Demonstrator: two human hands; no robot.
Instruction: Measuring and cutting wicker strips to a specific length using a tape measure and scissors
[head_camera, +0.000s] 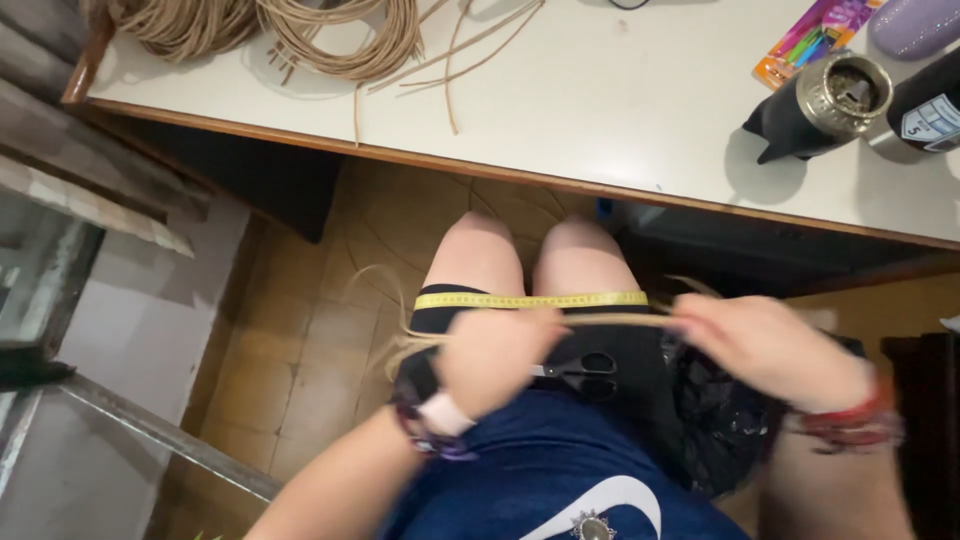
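Observation:
I sit with my lap below the table edge. My left hand (495, 355) and my right hand (765, 345) both grip one thin tan reed strand (615, 320), stretched between them over my thighs. A yellow measuring tape (530, 300) lies flat across both thighs just beyond the strand. Black-handled scissors (585, 368) rest on my lap between my hands. Loose strand ends (400, 345) trail off past my left hand. Both hands are motion-blurred.
A white table (620, 110) with a wooden edge spans the top. Coils of tan reed (350, 40) lie at its far left. A metal cup (835, 95), a dark bottle (925, 110) and a colourful packet (815, 40) stand at the right. A black bag (720, 420) sits by my right thigh.

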